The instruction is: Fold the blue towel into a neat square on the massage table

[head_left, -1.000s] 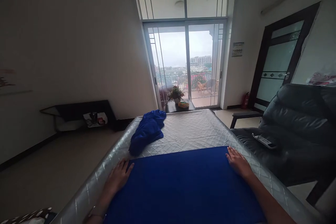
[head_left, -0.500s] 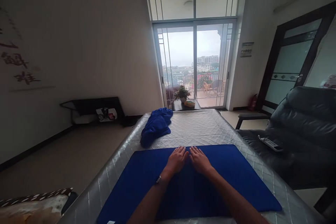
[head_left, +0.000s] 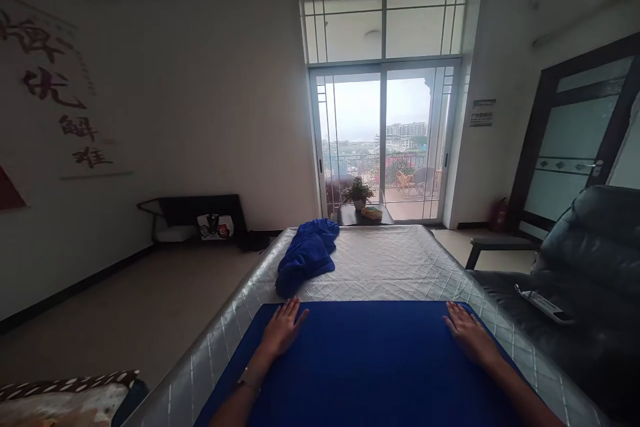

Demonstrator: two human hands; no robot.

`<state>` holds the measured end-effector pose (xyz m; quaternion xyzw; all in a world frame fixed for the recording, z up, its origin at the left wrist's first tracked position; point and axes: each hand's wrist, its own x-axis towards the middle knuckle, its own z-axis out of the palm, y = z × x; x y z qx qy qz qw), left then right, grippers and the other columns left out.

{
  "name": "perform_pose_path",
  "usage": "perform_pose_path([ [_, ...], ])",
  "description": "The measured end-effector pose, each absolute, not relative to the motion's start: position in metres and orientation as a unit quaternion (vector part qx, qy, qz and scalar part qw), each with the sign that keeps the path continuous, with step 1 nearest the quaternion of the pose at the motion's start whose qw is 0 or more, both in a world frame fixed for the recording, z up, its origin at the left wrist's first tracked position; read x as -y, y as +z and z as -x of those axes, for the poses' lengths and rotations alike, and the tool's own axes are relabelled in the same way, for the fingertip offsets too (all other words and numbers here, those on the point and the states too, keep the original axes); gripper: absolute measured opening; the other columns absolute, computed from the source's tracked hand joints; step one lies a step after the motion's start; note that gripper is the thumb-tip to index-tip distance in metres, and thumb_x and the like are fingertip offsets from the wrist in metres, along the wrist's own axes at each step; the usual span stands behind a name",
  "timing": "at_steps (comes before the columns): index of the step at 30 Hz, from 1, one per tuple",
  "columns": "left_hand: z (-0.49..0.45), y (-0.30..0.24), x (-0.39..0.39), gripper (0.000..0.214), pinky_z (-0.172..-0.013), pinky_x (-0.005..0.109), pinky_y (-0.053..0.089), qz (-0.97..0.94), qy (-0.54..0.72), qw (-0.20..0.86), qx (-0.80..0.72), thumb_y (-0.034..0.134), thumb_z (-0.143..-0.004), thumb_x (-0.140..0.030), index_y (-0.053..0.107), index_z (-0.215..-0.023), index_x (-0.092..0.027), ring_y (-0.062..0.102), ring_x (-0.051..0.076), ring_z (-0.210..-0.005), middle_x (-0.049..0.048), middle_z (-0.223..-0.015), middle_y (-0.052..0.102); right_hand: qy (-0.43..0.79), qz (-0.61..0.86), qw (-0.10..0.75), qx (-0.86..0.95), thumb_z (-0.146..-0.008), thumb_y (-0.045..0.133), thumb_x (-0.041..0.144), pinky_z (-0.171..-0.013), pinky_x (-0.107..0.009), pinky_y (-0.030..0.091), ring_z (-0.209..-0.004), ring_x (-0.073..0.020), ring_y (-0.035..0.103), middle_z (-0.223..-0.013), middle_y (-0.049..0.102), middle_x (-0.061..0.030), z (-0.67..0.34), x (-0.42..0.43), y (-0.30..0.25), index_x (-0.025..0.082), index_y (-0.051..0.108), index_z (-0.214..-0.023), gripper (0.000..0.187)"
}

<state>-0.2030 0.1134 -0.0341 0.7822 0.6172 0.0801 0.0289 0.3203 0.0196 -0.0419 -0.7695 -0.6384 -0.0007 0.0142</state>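
Observation:
A blue cloth (head_left: pixel 370 360) lies spread flat over the near part of a bed-like surface with a silvery quilted cover (head_left: pixel 390 260). My left hand (head_left: pixel 281 330) rests palm down near the cloth's far left corner, fingers stretched out. Close to the far right corner, my right hand (head_left: pixel 470 332) lies flat on the same cloth with its fingers extended. Beyond my left hand, a crumpled blue cloth (head_left: pixel 307 255) sits in a heap on the left edge of the cover. Neither hand grasps anything.
To the right stands a black leather armchair (head_left: pixel 590 267) with a white remote-like device (head_left: pixel 545 305) on its seat. A small table (head_left: pixel 345 215) with a potted plant (head_left: pixel 359 193) stands past the far end, before sliding glass doors (head_left: pixel 350 127). A patterned fabric (head_left: pixel 65 400) shows at lower left.
My hands have slid apart from the middle of the cloth's far edge, the left one leftward and the right one rightward. The camera view has shifted slightly left and up.

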Motion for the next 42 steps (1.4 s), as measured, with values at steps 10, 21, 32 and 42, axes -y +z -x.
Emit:
perform_pose_path([
  [10,0.270,-0.065,-0.142,0.079,-0.123,0.048,0.021,-0.729,0.100,-0.003,-0.677,0.027,-0.097,-0.063,0.038,-0.152,-0.009,0.026,0.028,-0.149,0.0130,-0.160,0.031,-0.007,0.802,0.026,0.597,-0.095,0.022,0.040,-0.123,-0.041,0.018,-0.150,-0.0198,0.019,-0.163,0.022,-0.0061,-0.378,-0.021,-0.072,0.010,0.032,-0.156,0.068],
  [21,0.258,-0.045,-0.126,0.079,-0.122,0.045,0.020,-0.724,0.100,0.010,-0.683,0.022,-0.098,-0.062,0.035,-0.153,-0.007,0.027,0.028,-0.149,0.0148,-0.160,0.032,-0.070,0.818,-0.047,0.569,-0.095,0.023,0.020,-0.121,-0.048,0.023,-0.146,-0.0256,0.032,-0.157,0.037,-0.0116,-0.335,-0.009,-0.010,0.008,0.044,-0.149,0.060],
  [32,0.255,-0.043,-0.123,0.073,-0.122,0.047,0.019,-0.725,0.102,-0.007,-0.682,0.027,-0.101,-0.056,0.034,-0.153,-0.005,0.026,0.028,-0.150,0.0174,-0.160,0.032,0.081,0.626,0.097,0.769,-0.102,0.014,0.049,-0.124,-0.038,0.010,-0.152,-0.0190,0.014,-0.163,0.023,-0.0081,-0.099,-0.036,-0.001,0.008,0.027,-0.157,0.069],
  [42,0.262,-0.053,-0.129,0.071,-0.122,0.047,0.020,-0.740,0.105,-0.018,-0.664,0.026,-0.102,-0.055,0.037,-0.152,-0.006,0.028,0.028,-0.149,0.0186,-0.158,0.034,0.071,0.714,0.042,0.696,-0.101,0.011,0.053,-0.124,-0.040,0.007,-0.153,-0.0182,0.011,-0.166,0.016,-0.0062,-0.212,-0.035,-0.016,0.013,0.020,-0.159,0.071],
])
